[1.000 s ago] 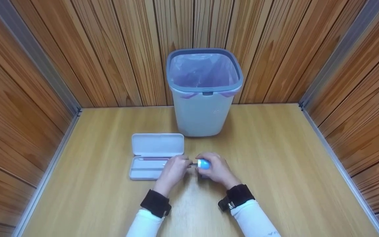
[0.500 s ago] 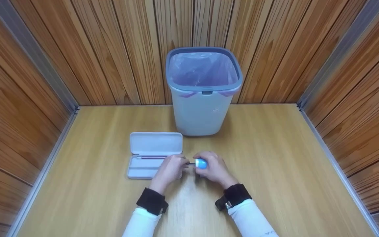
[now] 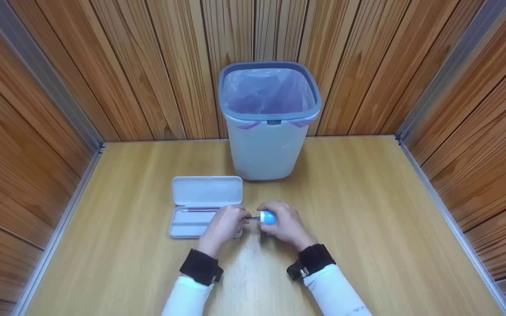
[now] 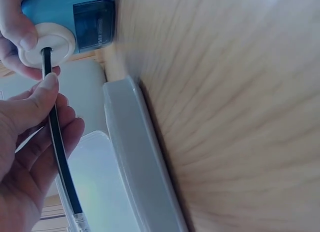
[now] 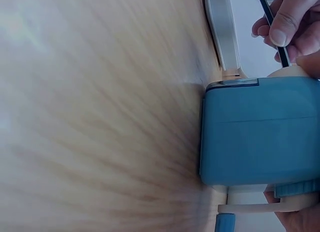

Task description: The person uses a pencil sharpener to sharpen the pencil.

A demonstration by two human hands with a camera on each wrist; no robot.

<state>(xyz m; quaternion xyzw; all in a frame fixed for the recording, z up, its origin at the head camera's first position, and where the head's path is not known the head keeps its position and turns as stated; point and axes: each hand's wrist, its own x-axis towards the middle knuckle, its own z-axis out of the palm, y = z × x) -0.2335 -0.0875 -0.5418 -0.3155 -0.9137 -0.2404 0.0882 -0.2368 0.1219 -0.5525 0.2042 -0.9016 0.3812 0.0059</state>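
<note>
My left hand [image 3: 223, 224] pinches a black pencil [image 4: 59, 147] between thumb and fingers. In the left wrist view, one end of the pencil is inside the hole of the white front disc [image 4: 62, 41] on a blue crank pencil sharpener [image 5: 260, 132]; that end is hidden. A clear or silvery cap shows at the other end. My right hand [image 3: 289, 224] grips the sharpener from its right side, its fingers at the white disc. The sharpener's crank arm [image 5: 265, 208] sticks out at the back in the right wrist view. A dark translucent window [image 4: 94, 24] shows on the body.
An open pale pencil case [image 3: 207, 191] lies left of the sharpener, partly behind my left hand. A thin pencil [image 3: 198, 210] lies in it. Behind stands a bin [image 3: 264, 149] with a bag liner, against the wooden wall [image 3: 165, 66].
My left hand and wrist have shifted slightly left, still pinching the pencil. The right hand keeps its grip on the sharpener. The whole head view has drifted a little.
</note>
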